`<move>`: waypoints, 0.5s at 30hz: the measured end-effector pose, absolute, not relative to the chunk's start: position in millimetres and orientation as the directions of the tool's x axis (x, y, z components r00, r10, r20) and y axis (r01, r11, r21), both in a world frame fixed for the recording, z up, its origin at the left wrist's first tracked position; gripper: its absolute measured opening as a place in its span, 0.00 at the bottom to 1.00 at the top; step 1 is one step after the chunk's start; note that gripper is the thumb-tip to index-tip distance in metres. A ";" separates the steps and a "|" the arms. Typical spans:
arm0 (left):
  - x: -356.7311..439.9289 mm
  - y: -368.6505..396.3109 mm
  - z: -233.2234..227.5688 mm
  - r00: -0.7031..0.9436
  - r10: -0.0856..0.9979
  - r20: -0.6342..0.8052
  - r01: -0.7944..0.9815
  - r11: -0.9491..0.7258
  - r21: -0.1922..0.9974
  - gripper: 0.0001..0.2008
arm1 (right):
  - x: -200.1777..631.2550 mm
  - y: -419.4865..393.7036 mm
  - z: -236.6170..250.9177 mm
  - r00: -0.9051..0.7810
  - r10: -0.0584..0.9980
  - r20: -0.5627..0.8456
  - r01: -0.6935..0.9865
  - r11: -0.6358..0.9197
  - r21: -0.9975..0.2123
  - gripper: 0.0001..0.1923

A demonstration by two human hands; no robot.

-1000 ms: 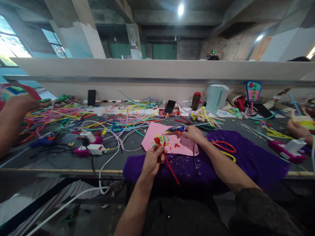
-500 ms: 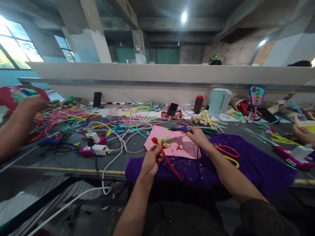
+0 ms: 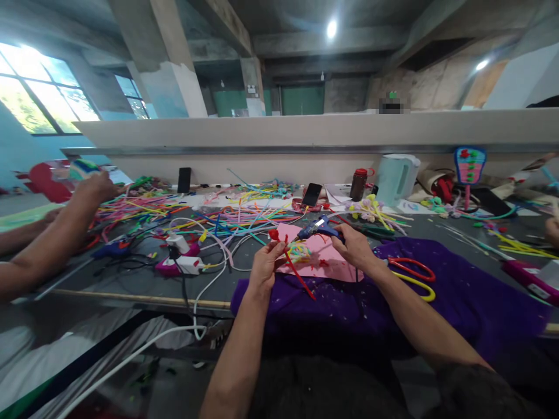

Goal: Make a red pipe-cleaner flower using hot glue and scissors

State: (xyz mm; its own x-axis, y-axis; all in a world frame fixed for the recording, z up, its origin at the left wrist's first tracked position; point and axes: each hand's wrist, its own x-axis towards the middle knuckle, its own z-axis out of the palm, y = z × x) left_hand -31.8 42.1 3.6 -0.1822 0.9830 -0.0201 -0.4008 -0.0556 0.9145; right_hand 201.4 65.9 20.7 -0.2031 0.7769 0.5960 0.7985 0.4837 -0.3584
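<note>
Above the pink sheet [image 3: 340, 270], head view, both bare hands at work near the bench edge. Left hand [image 3: 263, 265]: thumb and fingers pinched closed on a red pipe-cleaner stem [image 3: 300, 279], tilted, lower end slanting down over the purple cloth [image 3: 437, 308], a compact red bud [image 3: 273, 234] standing just above the fingertips. Right hand [image 3: 354, 247]: wrapped round the grip of a blue hot-glue gun [image 3: 321, 226], nozzle directed at the upper part of the red piece; close, but cannot tell whether it touches. Trigger finger's pressure not readable. Yellow and teal clippings [image 3: 300, 251] and red scraps [image 3: 323, 263] lie on the sheet; scissors with red and yellow handles [image 3: 414, 278] rest on the cloth, by the right forearm. Handling, as judged: stem very light, fuzzy, not slippery, wire-cored, so bendable and apt to hold a kink; bud soft, easily crushed. Best hold is a light pinch on the stem just under the bud, skin away from the nozzle, likely hot. Glue gun stiffer and heavier; take it by the handle only. Far left, another person's hand [image 3: 98, 187] reaches near heaped pipe cleaners [image 3: 131, 208].
</note>
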 end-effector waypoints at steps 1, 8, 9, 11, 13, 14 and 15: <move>-30.8 41.9 2.9 -0.181 0.983 -0.019 -0.395 -0.055 0.917 0.16 | 201.3 66.2 20.2 -0.205 0.775 0.597 0.799 0.485 -0.355 0.11; -24.6 40.9 0.3 -0.169 0.985 -0.025 -0.334 -0.034 0.942 0.16 | 199.6 66.4 19.4 -0.222 0.773 0.594 0.809 0.487 -0.331 0.12; -24.2 41.1 0.2 -0.176 0.984 -0.025 -0.325 -0.034 0.945 0.16 | 199.4 66.3 19.4 -0.224 0.774 0.592 0.808 0.487 -0.332 0.12; -24.0 41.1 -0.1 -0.196 0.980 -0.029 -0.318 -0.036 0.947 0.15 | 199.2 66.2 19.4 -0.225 0.778 0.587 0.806 0.487 -0.336 0.12; -24.4 40.3 -0.1 -0.215 0.976 -0.035 -0.329 -0.039 0.944 0.14 | 199.1 66.3 19.5 -0.219 0.786 0.578 0.807 0.479 -0.346 0.12; -24.8 39.6 0.2 -0.226 0.974 -0.036 -0.341 -0.044 0.939 0.14 | 199.1 66.3 19.6 -0.210 0.793 0.572 0.811 0.468 -0.352 0.12; -25.2 38.7 0.7 -0.235 0.971 -0.035 -0.358 -0.053 0.932 0.14 | 199.1 66.4 19.6 -0.200 0.801 0.565 0.815 0.456 -0.358 0.12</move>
